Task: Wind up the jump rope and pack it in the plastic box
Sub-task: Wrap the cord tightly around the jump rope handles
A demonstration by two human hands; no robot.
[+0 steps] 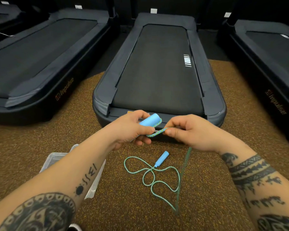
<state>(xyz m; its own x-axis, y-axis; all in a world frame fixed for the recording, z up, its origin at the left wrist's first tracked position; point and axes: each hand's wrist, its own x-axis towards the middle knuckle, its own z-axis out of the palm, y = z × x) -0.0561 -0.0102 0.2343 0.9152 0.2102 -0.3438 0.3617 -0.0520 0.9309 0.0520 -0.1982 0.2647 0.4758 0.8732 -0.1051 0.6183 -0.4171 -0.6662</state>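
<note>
My left hand (132, 129) grips one light-blue foam handle (149, 120) of the jump rope, held up above the floor. My right hand (188, 132) pinches the green-blue cord (157, 132) just beside that handle. From my right hand the cord hangs down to the floor, where it lies in loose loops (150, 179). The second blue handle (162, 158) lies on the floor between my forearms. The clear plastic box (57, 158) stands on the floor at the left, largely hidden under my left forearm.
Brown speckled rubber flooring (123, 205) covers the area around me. A dark treadmill (158, 72) stands directly ahead, its rear edge just behind my hands. More treadmills stand at the left (40, 60) and right (270, 64).
</note>
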